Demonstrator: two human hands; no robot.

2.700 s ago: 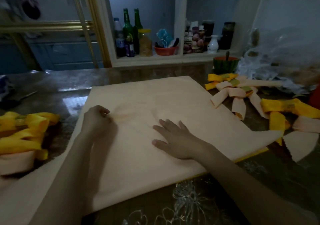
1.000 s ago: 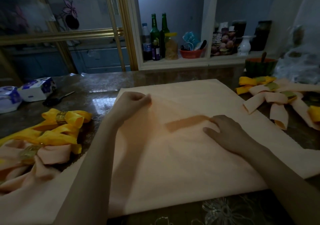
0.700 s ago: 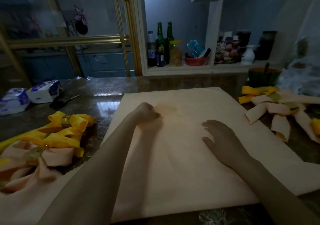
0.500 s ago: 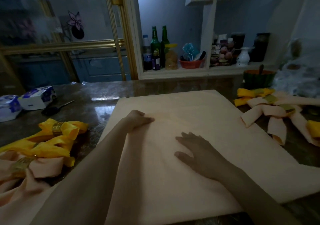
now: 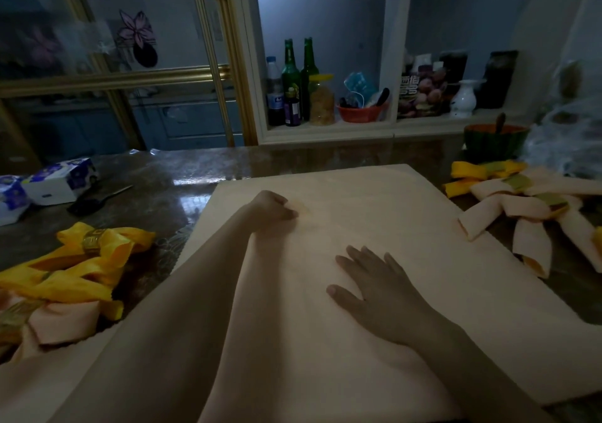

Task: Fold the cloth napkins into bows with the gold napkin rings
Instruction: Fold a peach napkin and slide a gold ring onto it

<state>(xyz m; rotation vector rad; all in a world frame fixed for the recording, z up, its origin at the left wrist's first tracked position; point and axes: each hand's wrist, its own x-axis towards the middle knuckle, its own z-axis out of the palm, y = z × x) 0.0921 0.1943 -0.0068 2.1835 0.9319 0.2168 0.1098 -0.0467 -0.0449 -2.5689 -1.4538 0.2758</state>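
Note:
A large peach cloth napkin lies spread flat on the dark table. My left hand is at its upper left part, fingers curled, pinching a small fold of the fabric. My right hand rests flat on the middle of the napkin, fingers straight and spread. Finished yellow bows with a gold napkin ring lie at the left, above a peach bow. More peach bows and a yellow one lie at the right.
Two tissue packs and a dark-handled tool sit at the far left of the table. A green bowl stands at the back right beside crumpled plastic. Behind, a shelf holds bottles, a jar and a white vase.
My right hand slid from the right side of the napkin back to its middle and flattened out. The raised fold between my hands has been smoothed down. My left hand stayed pinching the cloth.

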